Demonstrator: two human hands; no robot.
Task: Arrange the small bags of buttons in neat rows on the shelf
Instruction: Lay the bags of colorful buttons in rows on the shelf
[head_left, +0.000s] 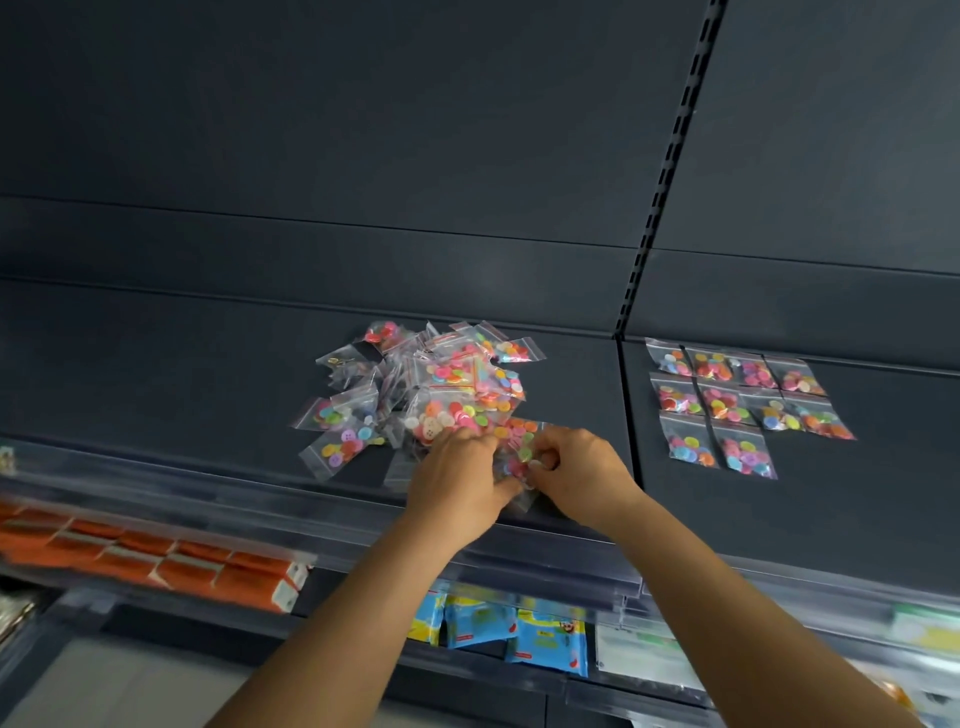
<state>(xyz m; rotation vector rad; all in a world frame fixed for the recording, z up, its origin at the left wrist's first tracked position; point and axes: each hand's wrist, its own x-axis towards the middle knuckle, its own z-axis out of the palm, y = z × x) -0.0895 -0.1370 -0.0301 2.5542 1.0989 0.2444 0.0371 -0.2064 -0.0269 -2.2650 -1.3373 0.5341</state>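
A loose heap of small clear bags of coloured buttons (441, 384) lies on the dark shelf (208, 374), centre. Further right, past the shelf divider, several button bags (737, 405) lie flat in neat rows. At the heap's near edge, my left hand (457, 478) and my right hand (576, 473) meet, both with fingers closed on one small bag of buttons (519, 457) between them. My fingers hide much of that bag.
A slotted upright (670, 161) splits the dark back panel. A clear price rail (260, 499) runs along the shelf's front edge. On the shelf below lie orange packs (156, 556) at left, blue packets (514, 634) in the middle and pale packets (644, 654) at right.
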